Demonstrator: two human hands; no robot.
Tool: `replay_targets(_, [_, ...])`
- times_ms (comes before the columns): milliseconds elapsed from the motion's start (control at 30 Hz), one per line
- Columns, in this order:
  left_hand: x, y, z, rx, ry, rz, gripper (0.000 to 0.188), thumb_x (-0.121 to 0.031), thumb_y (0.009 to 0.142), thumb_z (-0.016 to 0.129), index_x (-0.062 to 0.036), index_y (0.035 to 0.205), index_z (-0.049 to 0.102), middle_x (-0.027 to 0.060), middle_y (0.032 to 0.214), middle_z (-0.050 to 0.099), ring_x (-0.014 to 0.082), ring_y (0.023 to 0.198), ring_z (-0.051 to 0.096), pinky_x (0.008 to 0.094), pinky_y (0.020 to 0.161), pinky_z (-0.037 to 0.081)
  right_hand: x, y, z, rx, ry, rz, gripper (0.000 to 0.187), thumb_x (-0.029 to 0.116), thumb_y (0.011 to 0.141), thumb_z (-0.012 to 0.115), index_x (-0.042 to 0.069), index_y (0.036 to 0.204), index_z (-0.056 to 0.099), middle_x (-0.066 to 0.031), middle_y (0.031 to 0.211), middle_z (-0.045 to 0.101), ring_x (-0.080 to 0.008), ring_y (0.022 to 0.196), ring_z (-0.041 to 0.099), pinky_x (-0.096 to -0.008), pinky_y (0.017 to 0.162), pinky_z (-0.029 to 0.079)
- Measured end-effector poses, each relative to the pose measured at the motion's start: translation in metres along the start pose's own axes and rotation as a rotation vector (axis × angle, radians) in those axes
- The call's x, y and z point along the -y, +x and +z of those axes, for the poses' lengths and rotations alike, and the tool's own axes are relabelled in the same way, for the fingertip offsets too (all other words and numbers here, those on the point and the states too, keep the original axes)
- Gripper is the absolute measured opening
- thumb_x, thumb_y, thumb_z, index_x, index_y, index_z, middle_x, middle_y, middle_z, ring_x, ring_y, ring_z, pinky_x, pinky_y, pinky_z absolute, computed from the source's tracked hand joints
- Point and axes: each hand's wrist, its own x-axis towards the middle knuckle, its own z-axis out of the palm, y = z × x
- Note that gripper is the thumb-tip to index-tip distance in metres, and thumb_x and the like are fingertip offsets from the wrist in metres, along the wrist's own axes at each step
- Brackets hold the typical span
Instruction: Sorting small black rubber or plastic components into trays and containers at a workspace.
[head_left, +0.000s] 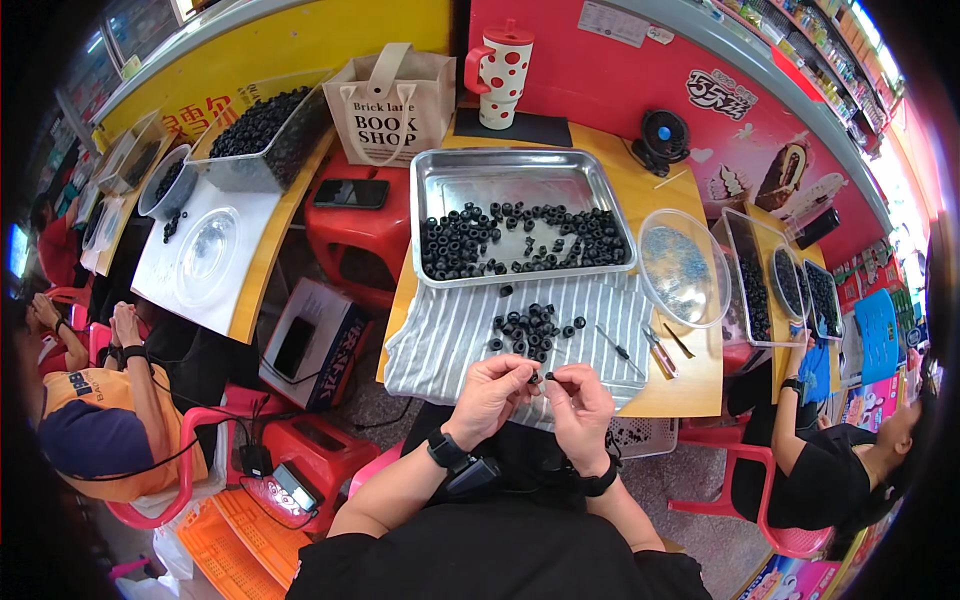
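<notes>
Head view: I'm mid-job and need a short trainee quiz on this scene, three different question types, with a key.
1. What does the metal tray hold?
A) wooden blocks
B) small black parts
C) orange balls

2. True or false: both hands rest inside the metal tray.

3. Fill in: in the picture, the red-dotted cup stands to the ____ of the fan.

Key:
1. B, small black parts.
2. False: the left hand and right hand are close together, nearer the person than the tray.
3. left
</notes>
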Motion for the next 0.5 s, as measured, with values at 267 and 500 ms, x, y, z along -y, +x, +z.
replay_targets(267, [0.0006,0.0000,-0.0002,-0.006,-0.032,0.009,0.013,-0.006,0.094,0.064,0.0006,0.103,0.069,0.0065,0.088,0.069,0.0131,0.074,0.066,0.0224,0.062,0.052,-0.0001,-0.0061,-0.0028,0.061,0.352,0.317,0.007,-0.005,0.090,0.063,-0.004,0.097,0.061,-0.0036,0.087,0.059,-0.0070,0.073,0.058,-0.0201,0.064,0.045])
replay_targets(500, [0.0009,-0.0012,0.0004,-0.004,0.015,0.023,0.013,-0.010,0.092,0.066,-0.0008,0.101,0.069,0.0039,0.089,0.068,0.0103,0.071,0.064,0.0225,0.062,0.053,0.0012,-0.0024,-0.0005,0.040,0.369,0.421,0.004,-0.002,0.090,0.065,-0.002,0.094,0.063,-0.0002,0.078,0.061,-0.0060,0.067,0.059,-0.0198,0.061,0.047])
